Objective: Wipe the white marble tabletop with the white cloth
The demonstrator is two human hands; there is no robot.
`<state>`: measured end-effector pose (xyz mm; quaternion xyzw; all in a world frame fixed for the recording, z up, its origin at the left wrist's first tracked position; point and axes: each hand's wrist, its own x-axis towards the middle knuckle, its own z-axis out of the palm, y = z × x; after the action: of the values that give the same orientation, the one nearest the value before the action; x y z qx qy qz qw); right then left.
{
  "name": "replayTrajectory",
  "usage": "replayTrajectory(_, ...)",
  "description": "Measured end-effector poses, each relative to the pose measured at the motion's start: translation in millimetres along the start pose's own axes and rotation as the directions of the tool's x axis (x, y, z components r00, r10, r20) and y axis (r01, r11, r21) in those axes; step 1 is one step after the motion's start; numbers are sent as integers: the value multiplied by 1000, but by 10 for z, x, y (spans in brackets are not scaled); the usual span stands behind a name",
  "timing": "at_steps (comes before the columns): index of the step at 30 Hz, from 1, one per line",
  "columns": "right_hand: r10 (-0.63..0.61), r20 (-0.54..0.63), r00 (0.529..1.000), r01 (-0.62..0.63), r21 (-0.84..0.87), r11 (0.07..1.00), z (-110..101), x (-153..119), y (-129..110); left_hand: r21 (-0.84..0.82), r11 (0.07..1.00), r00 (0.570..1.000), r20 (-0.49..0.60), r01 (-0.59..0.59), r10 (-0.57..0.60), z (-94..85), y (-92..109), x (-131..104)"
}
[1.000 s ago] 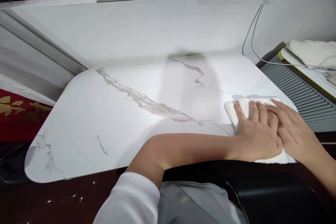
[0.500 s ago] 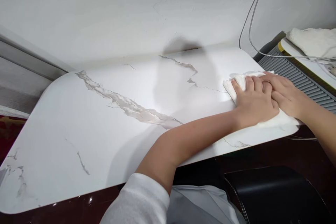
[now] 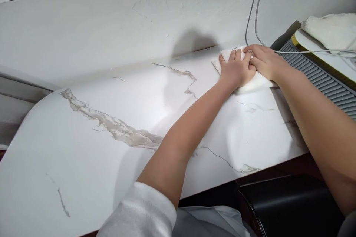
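Observation:
A folded white cloth lies against the far right part of a white marble-patterned tabletop. My left hand holds it down from above, fingers somewhat spread and bent over it. Beside it, partly overlapping, my right hand grips the cloth's right portion, its fingers pointing left across the top. Both palms face downward, so the undersides of the fingers are hidden. One edge of the cloth sticks out to the left of my left fingers.
A white wall rises behind the tabletop. Thin grey cables hang down it and run right. At right are a grey ribbed surface and a fluffy white cloth. A black seat stands below the front edge.
Both hands have moved the cloth from the tabletop's right front area to its far edge, by the wall. The camera view has also shifted somewhat.

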<state>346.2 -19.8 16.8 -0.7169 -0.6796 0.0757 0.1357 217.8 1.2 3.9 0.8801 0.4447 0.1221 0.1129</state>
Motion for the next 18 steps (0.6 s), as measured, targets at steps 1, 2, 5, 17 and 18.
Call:
replayTrajectory(1, -12, -1, 1000, 12, -1, 1000, 8, 53, -4, 0, 1000, 1000, 7, 4, -4, -6, -38, 50)
replayTrajectory(2, -23, -2, 1000, 23, -5, 1000, 15, 106, -7, -5, 1000, 1000, 15, 8, -8, -11, -77, 101)
replayTrajectory(5, -44, 2, 999, 44, -29, 999, 37, 264, -18, -37, 999, 1000, 26, 4, -3, -20, -200, 248)
replayTrajectory(17, -25, 34, 999, 26, -19, 999, 93, 599, 0, -111, 993, 999, 46, 30, -25, -28, -446, 522)
replayTrajectory(18, -32, 28, 999, 33, -21, 999, 96, 588, 1, -103, 994, 999, 45, 31, -26, -29, -438, 512)
